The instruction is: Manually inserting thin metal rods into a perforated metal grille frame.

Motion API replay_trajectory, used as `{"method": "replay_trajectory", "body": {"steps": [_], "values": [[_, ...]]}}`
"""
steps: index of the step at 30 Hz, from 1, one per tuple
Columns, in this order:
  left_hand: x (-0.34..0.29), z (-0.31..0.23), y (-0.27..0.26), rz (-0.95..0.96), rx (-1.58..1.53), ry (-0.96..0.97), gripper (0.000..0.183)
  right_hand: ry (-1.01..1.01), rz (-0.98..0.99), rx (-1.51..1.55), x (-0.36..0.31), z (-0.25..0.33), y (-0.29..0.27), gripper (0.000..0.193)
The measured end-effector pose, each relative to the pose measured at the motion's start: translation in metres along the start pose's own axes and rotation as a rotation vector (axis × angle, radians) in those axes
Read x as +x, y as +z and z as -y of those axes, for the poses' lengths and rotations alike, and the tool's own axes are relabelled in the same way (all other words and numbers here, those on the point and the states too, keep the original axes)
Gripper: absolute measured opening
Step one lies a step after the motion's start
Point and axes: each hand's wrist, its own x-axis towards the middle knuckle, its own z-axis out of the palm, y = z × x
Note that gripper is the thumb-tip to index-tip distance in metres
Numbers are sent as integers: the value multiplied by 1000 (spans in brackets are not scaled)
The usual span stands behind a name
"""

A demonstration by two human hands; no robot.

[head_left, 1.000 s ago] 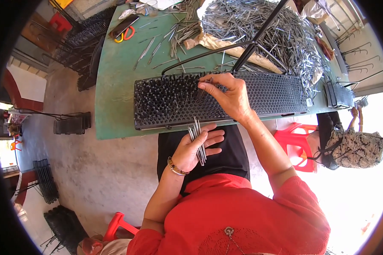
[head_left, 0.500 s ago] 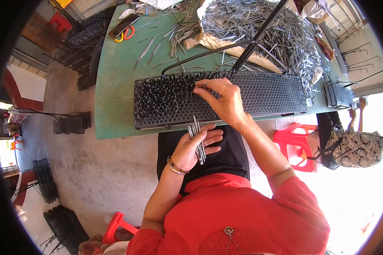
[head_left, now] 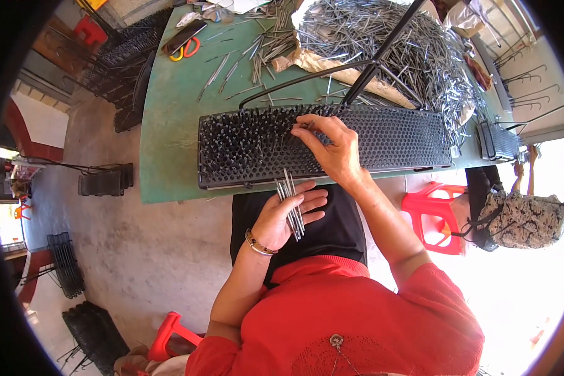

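A long black perforated rack lies along the near edge of the green table. Its left part is filled with upright thin metal rods; open holes cover the right part. My right hand is over the rack where the filled part meets the bare holes. Its thumb and forefinger are pinched together, and what is between them is too small to make out. Below the rack's front edge, my left hand is palm up, thumb across a small bundle of thin silver rods, its other fingers loosely extended.
A large heap of metal rods lies on brown paper behind the rack, with a black metal bar frame rising before it. Scissors and loose rods are at the far left of the table. A red stool stands at right.
My right hand has shifted slightly to the right over the rack, still pinched. The left hand and its bundle are almost unmoved.
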Motion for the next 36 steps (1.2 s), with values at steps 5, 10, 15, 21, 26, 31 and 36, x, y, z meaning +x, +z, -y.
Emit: {"method": "replay_trajectory", "body": {"steps": [5, 10, 15, 21, 26, 31, 36], "values": [[0, 0, 0, -3, 1, -8, 40, -34, 2, -23, -1, -1, 2, 23], [-1, 1, 0, -9, 1, -6, 40, -8, 48, 19, -2, -4, 3, 24], [0, 2, 1, -20, 17, 3, 40, 46, -29, 84, -4, -3, 7, 31], [-1, 2, 1, 16, 14, -3, 38, -54, -2, 23, -4, -8, 6, 34], [-1, 6, 2, 57, 7, -19, 39, -22, -54, 57, -5, -4, 12, 28], [1, 8, 5, 54, 18, -27, 38, -241, 2, 8, -2, -5, 16, 23], [1, 9, 0, 28, 16, 0, 38, -199, -51, -23, -6, -9, 14, 24]]}}
